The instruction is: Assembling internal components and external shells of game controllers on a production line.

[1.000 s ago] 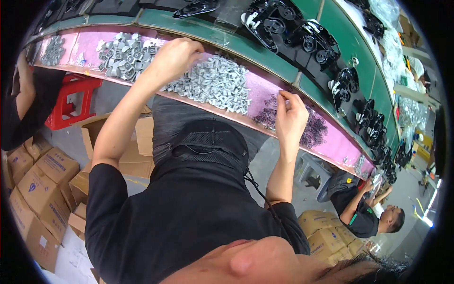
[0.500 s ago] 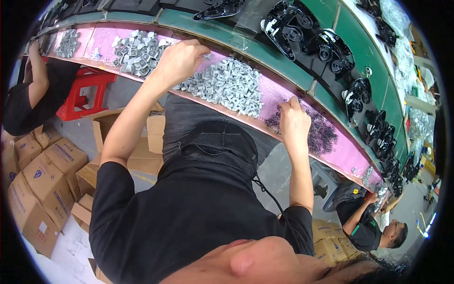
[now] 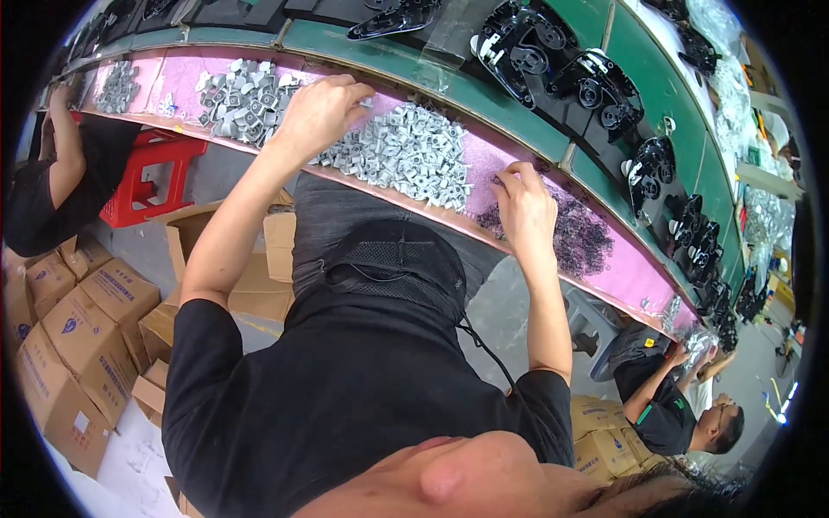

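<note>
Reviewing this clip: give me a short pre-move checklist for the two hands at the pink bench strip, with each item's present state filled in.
1. Left hand on the pile of grey parts: ok, its fingers rest on the pile's left side.
2. Right hand at the heap of small dark parts: ok, fingertips down at the heap's left edge.
3. A part pinched in either hand: cannot tell, the fingers hide it.
4. Grey and dark parts kept apart: ok, bare pink mat lies between them.
5. Black housings on the green belt apart from both hands: ok.
6. The co-worker's hands at lower right apart from the person's own: ok.
</note>
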### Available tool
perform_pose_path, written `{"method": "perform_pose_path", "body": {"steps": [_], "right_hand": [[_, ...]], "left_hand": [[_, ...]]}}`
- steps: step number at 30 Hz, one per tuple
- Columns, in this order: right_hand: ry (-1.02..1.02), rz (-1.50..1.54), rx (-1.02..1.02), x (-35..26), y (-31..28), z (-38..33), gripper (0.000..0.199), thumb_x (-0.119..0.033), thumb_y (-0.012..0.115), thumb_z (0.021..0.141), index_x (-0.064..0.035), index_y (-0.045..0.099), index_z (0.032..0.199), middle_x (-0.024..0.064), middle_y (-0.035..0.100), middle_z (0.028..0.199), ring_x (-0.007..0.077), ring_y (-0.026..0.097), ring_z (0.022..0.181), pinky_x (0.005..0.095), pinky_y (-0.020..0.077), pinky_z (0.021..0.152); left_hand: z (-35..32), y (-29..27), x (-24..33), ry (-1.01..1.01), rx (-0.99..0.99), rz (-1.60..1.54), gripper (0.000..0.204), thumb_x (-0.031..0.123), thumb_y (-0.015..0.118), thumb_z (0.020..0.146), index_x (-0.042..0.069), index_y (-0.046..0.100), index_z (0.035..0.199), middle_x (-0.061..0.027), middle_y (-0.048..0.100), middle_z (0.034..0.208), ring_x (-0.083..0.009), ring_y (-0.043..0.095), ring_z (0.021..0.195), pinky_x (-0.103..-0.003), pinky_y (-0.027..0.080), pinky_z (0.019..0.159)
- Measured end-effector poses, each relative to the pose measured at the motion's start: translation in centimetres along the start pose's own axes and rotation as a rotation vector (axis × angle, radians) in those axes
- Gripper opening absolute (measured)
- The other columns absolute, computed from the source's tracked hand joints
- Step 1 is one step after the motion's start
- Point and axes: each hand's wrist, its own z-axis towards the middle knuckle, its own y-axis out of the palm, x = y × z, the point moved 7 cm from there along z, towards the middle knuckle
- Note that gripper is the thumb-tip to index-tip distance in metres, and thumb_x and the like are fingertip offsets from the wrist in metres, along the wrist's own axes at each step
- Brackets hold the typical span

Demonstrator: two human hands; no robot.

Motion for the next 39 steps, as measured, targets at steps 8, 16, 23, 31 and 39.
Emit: {"method": "perform_pose_path", "body": {"steps": [8,16,23,31,39], "right_hand": [[0.107,0.298,0.162,0.5,-0.5,0.5,0.018,-0.012,0.079,0.091,-0.0006,0.080,0.105,0.0140,0.077,0.102,0.0349,0.073,0.091,0.0419,0.0580,0.081],[0.348,0.772,0.132,1.7,1.5,0.3,0.022,-0.004,0.081,0.093,0.0031,0.079,0.114,0.0109,0.078,0.100,0.0160,0.071,0.091,0.0295,0.0550,0.084],[0.430,1.198,0.227,3.1,2.5,-0.9,0.026,0.006,0.072,0.099,0.0082,0.074,0.125,0.0105,0.077,0.109,0.0142,0.071,0.099,0.0264,0.0577,0.089],[0.462,1.482,0.073,3.0,3.2,-1.2,0.032,0.010,0.072,0.097,0.0093,0.067,0.128,0.0151,0.077,0.112,0.0166,0.074,0.095,0.0301,0.0621,0.086],[0.480,1.055,0.149,3.1,2.8,-1.4,0.031,0.009,0.085,0.083,0.0032,0.077,0.111,0.0023,0.070,0.102,0.0076,0.063,0.084,0.0226,0.0543,0.077]], "left_hand": [[-0.6,-1.4,1.2,0.035,0.119,0.018,0.029,0.021,0.078,0.091,0.006,0.077,0.116,-0.0115,0.074,0.104,-0.0345,0.073,0.096,-0.045,0.061,0.081],[-1.3,-1.4,12.4,0.293,0.170,-0.503,0.029,0.015,0.080,0.094,0.005,0.075,0.121,-0.0128,0.075,0.111,-0.0298,0.075,0.089,-0.038,0.062,0.078],[1.1,3.9,15.1,0.157,0.116,-0.842,0.036,0.012,0.082,0.091,0.004,0.074,0.125,-0.0169,0.077,0.106,-0.0292,0.075,0.086,-0.039,0.060,0.078],[1.7,3.9,14.2,0.040,0.008,-0.926,0.024,0.013,0.084,0.089,0.000,0.076,0.106,-0.0144,0.077,0.093,-0.0246,0.073,0.080,-0.039,0.058,0.076],[2.0,4.2,14.2,-0.082,-0.154,-1.008,0.025,0.013,0.081,0.091,-0.002,0.075,0.109,-0.0157,0.079,0.094,-0.0212,0.077,0.088,-0.037,0.060,0.082]]}}
